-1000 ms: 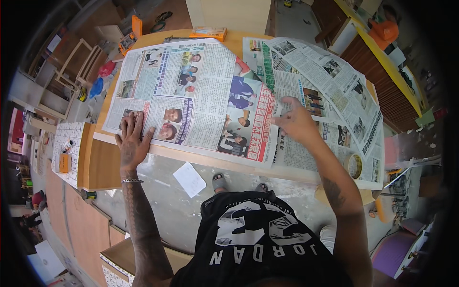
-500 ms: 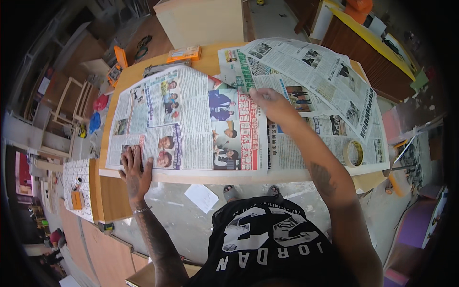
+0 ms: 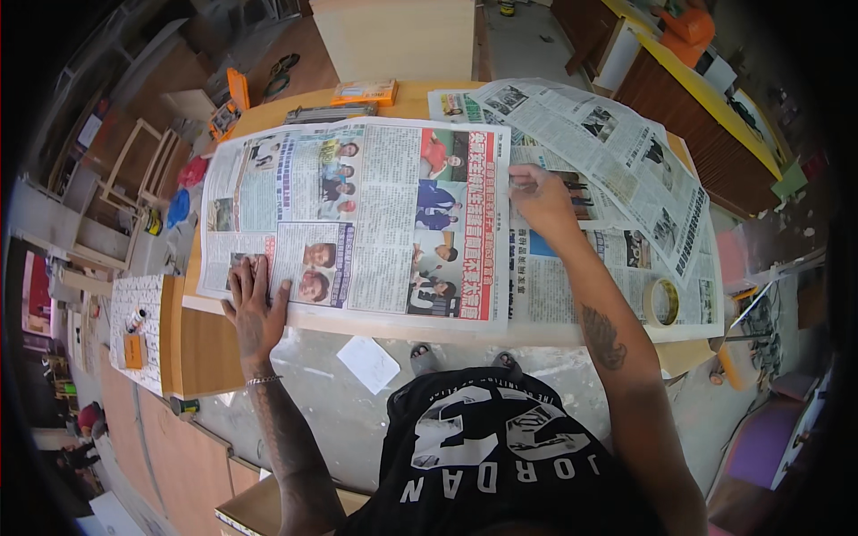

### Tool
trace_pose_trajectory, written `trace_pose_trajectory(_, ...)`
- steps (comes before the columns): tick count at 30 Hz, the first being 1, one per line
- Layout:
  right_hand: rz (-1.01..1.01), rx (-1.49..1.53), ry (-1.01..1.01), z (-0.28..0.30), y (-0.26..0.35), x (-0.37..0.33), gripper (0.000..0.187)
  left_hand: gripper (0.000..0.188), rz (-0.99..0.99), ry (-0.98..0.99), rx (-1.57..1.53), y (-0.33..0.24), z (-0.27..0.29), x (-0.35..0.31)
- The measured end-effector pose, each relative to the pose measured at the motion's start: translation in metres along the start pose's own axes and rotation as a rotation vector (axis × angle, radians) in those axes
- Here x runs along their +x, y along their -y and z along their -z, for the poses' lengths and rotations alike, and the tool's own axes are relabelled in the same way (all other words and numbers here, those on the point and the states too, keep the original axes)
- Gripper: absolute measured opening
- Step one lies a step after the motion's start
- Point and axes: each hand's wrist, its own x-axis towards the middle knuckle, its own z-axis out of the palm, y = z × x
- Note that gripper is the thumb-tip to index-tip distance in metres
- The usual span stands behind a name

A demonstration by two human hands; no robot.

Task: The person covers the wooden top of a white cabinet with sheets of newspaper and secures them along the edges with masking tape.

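Observation:
A newspaper sheet (image 3: pixel 380 214) with colour pictures and a red headline strip lies spread on the wooden table (image 3: pixel 255 116). My left hand (image 3: pixel 256 299) rests on its near left corner, palm down with fingers apart. At the sheet's right edge is my right hand (image 3: pixel 542 198), its fingers curled and closed at the paper's margin. Under and beyond that hand lie more newspaper sheets (image 3: pixel 617 161), overlapping at an angle. A roll of tape (image 3: pixel 661 302) stands on the paper at the near right, next to my right forearm.
An orange box (image 3: pixel 365 92) and a grey metal tool (image 3: pixel 331 113) lie at the table's far edge. Beyond stands a pale wooden cabinet (image 3: pixel 398 40). At far right, a person in orange (image 3: pixel 686 36) is by a yellow-topped counter (image 3: pixel 652 49). White paper (image 3: pixel 368 364) is on the floor.
The right side of the sheet, lifted and bent over before, now lies flatter, showing its whole red strip. My right hand has shifted right with the edge. My left hand stays on the corner.

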Motion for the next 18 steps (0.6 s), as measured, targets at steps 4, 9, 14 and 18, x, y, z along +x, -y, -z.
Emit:
trace_pose_trajectory(4, 0.311, -0.183, -0.129, -0.007, 0.046, -0.029, 0.039, 0.065, -0.004, -0.033, 0.015, 0.008, -0.009, 0.003)
trace_pose_trajectory(9, 0.712, -0.341, 0.23, -0.03, 0.083, -0.107, 0.048, 0.067, 0.017, -0.046, 0.001, 0.025, 0.001, -0.007)
trace_pose_trajectory(14, 0.655, -0.567, 0.399, -0.052, 0.054, -0.143, 0.052, 0.071, -0.006, -0.108, 0.011, 0.043, 0.009, -0.017)
trace_pose_trajectory(18, 0.663, -0.587, 0.428, -0.052, 0.062, -0.166, 0.051, 0.074, 0.028, -0.108, -0.096, 0.055, 0.02, -0.028)
